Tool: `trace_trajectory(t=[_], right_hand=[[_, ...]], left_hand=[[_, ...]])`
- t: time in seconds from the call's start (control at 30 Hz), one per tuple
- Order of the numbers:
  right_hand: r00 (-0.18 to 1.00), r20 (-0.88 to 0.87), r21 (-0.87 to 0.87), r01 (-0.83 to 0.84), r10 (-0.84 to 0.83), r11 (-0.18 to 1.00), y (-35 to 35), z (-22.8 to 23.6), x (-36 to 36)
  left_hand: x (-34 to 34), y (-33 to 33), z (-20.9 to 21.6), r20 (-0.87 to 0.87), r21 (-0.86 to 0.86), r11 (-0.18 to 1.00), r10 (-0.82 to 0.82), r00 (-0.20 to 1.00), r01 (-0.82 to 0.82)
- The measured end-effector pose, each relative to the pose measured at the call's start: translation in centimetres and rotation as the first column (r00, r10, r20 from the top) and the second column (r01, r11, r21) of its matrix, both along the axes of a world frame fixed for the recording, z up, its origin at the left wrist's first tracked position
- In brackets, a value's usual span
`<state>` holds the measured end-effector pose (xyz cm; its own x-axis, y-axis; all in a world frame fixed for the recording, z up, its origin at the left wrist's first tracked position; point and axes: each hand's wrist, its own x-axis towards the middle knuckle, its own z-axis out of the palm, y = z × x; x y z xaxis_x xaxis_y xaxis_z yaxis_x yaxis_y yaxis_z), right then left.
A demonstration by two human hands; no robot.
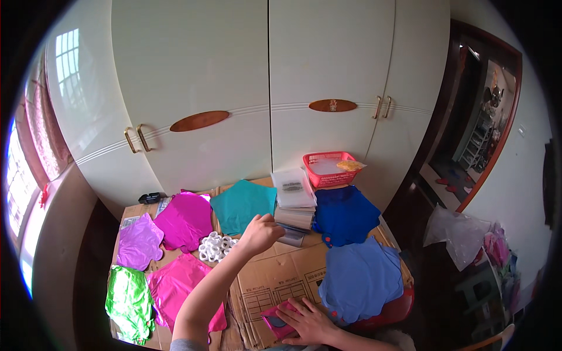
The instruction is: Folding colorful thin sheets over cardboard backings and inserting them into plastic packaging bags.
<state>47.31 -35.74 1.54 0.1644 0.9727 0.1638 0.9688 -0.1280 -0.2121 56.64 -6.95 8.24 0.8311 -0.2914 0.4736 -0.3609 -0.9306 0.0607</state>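
Note:
My left hand [261, 234] reaches over the cardboard-covered table to a stack of clear sleeves and cards [294, 202]. Its fingers are closed at the stack's near end, and what they pinch is hidden. My right hand [310, 323] lies with fingers spread on a small folded pink piece [274, 322] with a dark patch, pressing it to the cardboard [252, 275]. Beside my left wrist sits a pile of small white rolls [215, 247]. Left of my forearm spreads a shiny pink foil stack [178, 284]; a pale blue stack [363, 281] lies right of my right hand.
More flat foil stacks lie around: teal [244, 207], magenta [184, 221], lilac [139, 241], green [129, 301] and dark blue [346, 214]. A red basket [331, 178] stands at the back, against the white wardrobe [193, 70]. A plastic bag [453, 234] hangs at right.

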Motion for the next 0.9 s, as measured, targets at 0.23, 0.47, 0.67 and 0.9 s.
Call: trace_trajectory(t=[0.23, 0.47, 0.67, 0.9], right_hand=[[0.971, 0.216, -0.062, -0.092, 0.103, 0.994, -1.6, 1.9, -0.8], [0.96, -0.263, 0.291, -0.013, 0.093, 0.957, -3.0, 1.8, -1.5], [0.21, -0.964, -0.088, 0.315, -0.16, 0.945, 4.7, 1.2, 3.7], [0.181, -0.965, -0.152, 0.215, -0.192, 0.965, 11.4, -0.3, 3.8]], left_hand=[[-10.6, -1.2, 6.1, 0.118, 0.154, 0.985, -0.097, 0.988, 0.079], [-21.8, -1.8, -0.4, -0.22, 0.058, 0.981, -0.168, 0.961, 0.185], [-25.6, -3.5, -2.8, -0.162, -0.002, 0.981, 0.193, 0.968, -0.196], [-27.7, -5.7, -4.4, -0.163, -0.209, 0.928, 0.277, 0.947, -0.307]])
